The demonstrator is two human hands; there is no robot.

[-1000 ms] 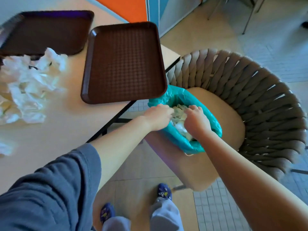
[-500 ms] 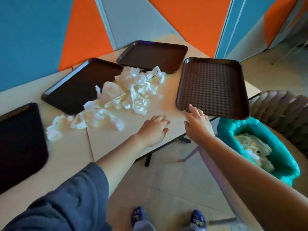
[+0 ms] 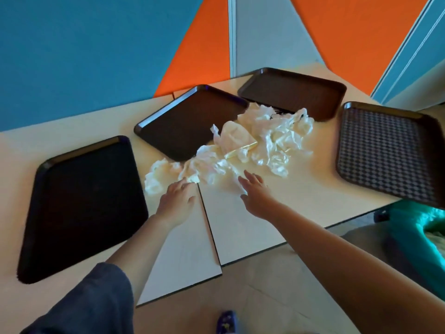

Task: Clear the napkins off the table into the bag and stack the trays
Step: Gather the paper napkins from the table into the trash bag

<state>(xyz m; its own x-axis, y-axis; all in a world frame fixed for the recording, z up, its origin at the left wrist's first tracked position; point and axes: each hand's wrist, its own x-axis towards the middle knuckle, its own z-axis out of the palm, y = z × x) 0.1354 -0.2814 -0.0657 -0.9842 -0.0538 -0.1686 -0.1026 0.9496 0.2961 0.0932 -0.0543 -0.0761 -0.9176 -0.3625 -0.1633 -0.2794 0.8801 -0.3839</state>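
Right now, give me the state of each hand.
Left hand: open, fingertips touching the crumpled napkins, holding nothing.
Right hand: open, fingers spread at the pile's near edge, holding nothing.

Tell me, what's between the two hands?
In the head view, the left hand and right hand both reach the napkins; between them lies the near edge of the pile and bare table.

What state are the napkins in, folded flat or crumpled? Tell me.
Crumpled. The napkins lie in a loose, wrinkled heap on the table between the trays, with both open hands reaching their near edge.
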